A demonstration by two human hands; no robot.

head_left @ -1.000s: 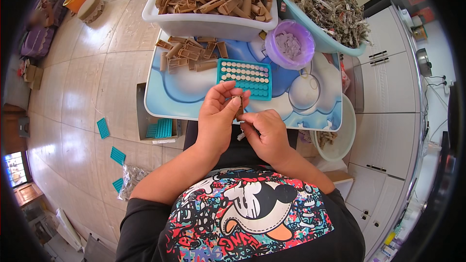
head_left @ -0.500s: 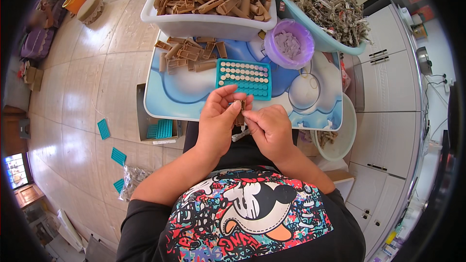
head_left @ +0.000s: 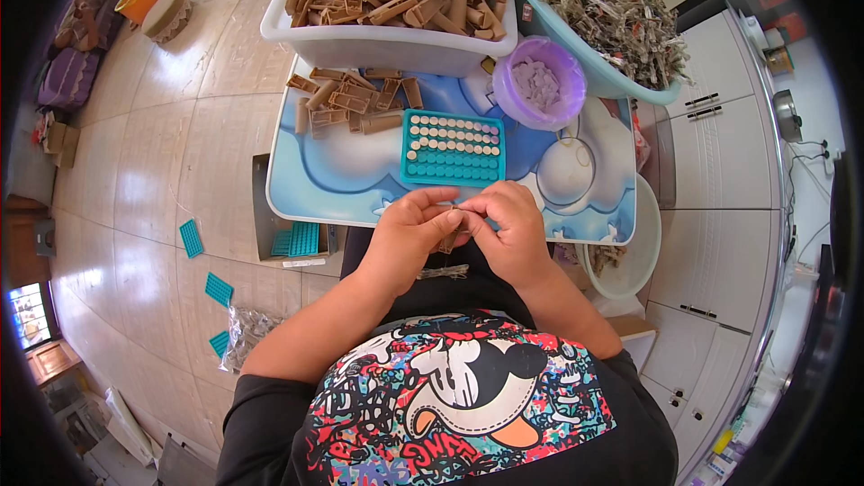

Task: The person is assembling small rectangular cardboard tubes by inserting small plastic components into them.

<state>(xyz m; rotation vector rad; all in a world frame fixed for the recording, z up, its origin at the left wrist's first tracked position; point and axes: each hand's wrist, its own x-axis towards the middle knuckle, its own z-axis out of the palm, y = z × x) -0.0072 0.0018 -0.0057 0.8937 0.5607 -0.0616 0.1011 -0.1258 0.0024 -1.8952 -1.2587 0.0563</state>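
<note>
Pinching a small tan piece point(head_left: 449, 238) between them, left hand point(head_left: 409, 238) and right hand point(head_left: 513, 234) meet above the worktop point(head_left: 342, 184). Both grips are closed on it. It looks light and stiff, best held by its ends.

Left hand point(head_left: 409, 238) and right hand point(head_left: 508, 229) pinching a small brown piece point(head_left: 450, 238); teal tray point(head_left: 453, 148) beyond

1 head-worn fisheye view, steeply downward and close over the low table point(head_left: 342, 180), floor at its left.

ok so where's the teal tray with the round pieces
In the head view, the teal tray lies mid-table, just beyond both hands, right of the loose brown pieces and below-left of the purple bowl.
</note>
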